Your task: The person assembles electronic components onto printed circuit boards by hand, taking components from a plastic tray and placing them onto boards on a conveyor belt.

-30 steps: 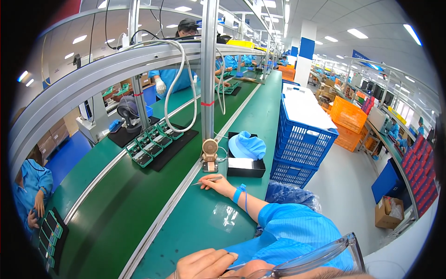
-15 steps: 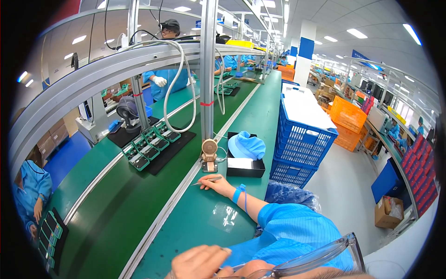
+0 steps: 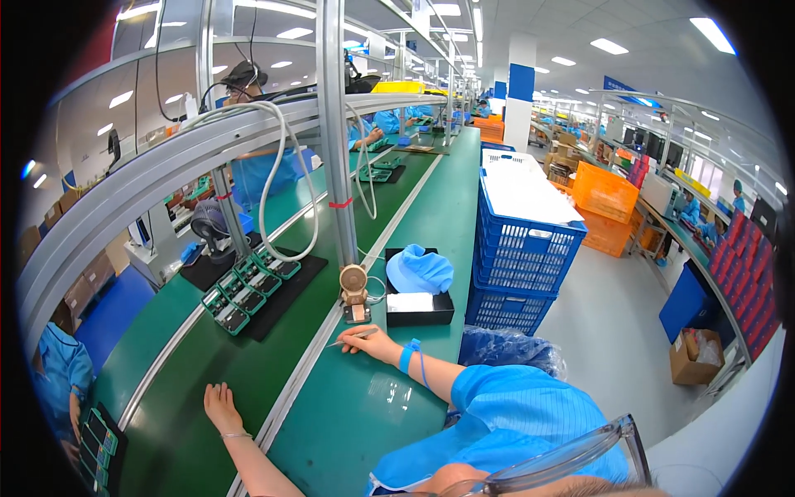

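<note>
My left hand (image 3: 220, 407) reaches over the dark green belt (image 3: 178, 435), fingers stretched out and holding nothing. Ahead of it, a black mat (image 3: 290, 287) on the belt carries several green-framed boards (image 3: 248, 286). My right hand (image 3: 374, 342) rests on the green bench top (image 3: 331, 447) near the metal rail, closed around slim, pointed metal tweezers (image 3: 335, 343). A blue wrist strap (image 3: 407, 356) circles the right wrist.
Beyond my right hand stand a brown round-headed device (image 3: 354, 283) and a black bin (image 3: 421, 313) with a blue cap (image 3: 420, 269). A metal post (image 3: 335, 149) rises beside the belt. Blue crates (image 3: 526, 248) are stacked right. A co-worker (image 3: 62, 373) sits far left by more boards (image 3: 99, 443).
My left hand has moved from near my body at the lower edge out over the belt. The right hand keeps the tweezers at the same bench spot; the view has shifted somewhat.
</note>
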Demonstrator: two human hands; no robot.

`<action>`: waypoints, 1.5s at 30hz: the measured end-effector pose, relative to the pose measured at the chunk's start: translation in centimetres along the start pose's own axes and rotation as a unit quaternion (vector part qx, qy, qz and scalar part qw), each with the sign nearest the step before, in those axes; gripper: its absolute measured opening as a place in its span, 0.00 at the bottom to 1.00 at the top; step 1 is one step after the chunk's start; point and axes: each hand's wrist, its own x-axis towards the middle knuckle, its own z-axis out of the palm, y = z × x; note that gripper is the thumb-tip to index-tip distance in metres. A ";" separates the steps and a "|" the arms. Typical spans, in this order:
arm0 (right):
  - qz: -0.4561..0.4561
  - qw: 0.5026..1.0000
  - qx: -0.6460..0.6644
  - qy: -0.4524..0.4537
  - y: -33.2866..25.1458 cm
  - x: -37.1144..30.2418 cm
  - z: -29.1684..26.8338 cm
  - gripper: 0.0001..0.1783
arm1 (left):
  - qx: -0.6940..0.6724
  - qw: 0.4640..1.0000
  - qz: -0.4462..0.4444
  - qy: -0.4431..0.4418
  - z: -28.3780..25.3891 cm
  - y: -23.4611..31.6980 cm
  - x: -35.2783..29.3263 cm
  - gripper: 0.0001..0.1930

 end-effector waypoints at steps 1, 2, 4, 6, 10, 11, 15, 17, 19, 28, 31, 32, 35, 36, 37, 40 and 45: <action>-0.003 1.000 -0.001 0.009 0.0 0.0 -0.5 0.14 | 0.001 1.000 -0.004 -0.009 0.7 -0.6 0.8 0.25; 0.001 1.000 -0.003 0.017 0.1 -0.1 -1.1 0.13 | 0.013 1.000 -0.012 -0.009 1.7 -1.3 1.7 0.26; 0.005 1.000 -0.005 0.015 -0.1 0.0 -1.1 0.13 | 0.021 1.000 -0.011 -0.007 2.1 -2.0 4.0 0.27; 0.001 1.000 -0.007 0.002 -0.4 0.4 -0.3 0.13 | 0.022 0.999 -0.036 0.016 2.0 -2.1 6.8 0.30; -0.003 1.000 0.003 -0.010 0.0 0.6 -0.1 0.13 | 0.028 0.992 -0.098 0.069 5.2 -3.0 10.2 0.31; -0.003 1.000 -0.001 -0.009 0.0 0.6 -0.4 0.13 | 0.029 0.993 -0.098 0.063 6.6 -3.2 10.5 0.31; 0.001 1.000 -0.019 -0.007 -0.1 -0.1 -0.7 0.15 | 0.077 0.986 -0.121 0.085 11.0 -4.5 9.3 0.34; 0.013 0.999 -0.042 0.000 -0.2 -0.2 -0.7 0.15 | 0.066 0.985 -0.126 0.098 12.7 -5.0 8.5 0.33; 0.009 0.999 -0.030 -0.003 -0.2 -0.1 -0.3 0.16 | 0.090 0.985 -0.111 0.095 12.7 -5.2 8.4 0.33; 0.032 0.999 -0.038 -0.006 -0.4 0.1 -0.7 0.14 | 0.082 0.986 -0.119 0.084 12.2 -4.6 9.3 0.23; 0.016 1.000 -0.015 -0.006 -0.7 0.0 0.1 0.14 | 0.107 0.982 -0.117 0.103 10.7 -4.6 10.7 0.17; 0.022 1.000 -0.019 -0.006 -0.9 0.0 0.3 0.14 | 0.134 0.977 -0.119 0.117 10.6 -4.6 10.9 0.17; 0.038 0.999 -0.037 -0.002 -1.2 -0.3 -0.5 0.14 | 0.178 0.970 -0.131 0.101 12.7 -5.4 10.6 0.27; 0.034 0.999 -0.033 0.001 -1.3 -0.4 -0.4 0.14 | 0.171 0.976 -0.109 0.083 12.7 -5.5 10.5 0.34; 0.029 0.999 -0.029 0.005 -1.4 -0.5 -0.3 0.14 | 0.169 0.976 -0.120 0.070 12.6 -5.1 10.6 0.37; 0.041 0.998 -0.040 0.003 -1.6 -0.6 -0.4 0.14 | 0.134 0.976 -0.165 0.054 13.0 -4.6 11.3 0.45; 0.052 0.998 -0.046 -0.009 -1.7 -0.4 0.7 0.14 | -0.011 0.965 -0.257 -0.059 7.6 -3.7 14.8 0.41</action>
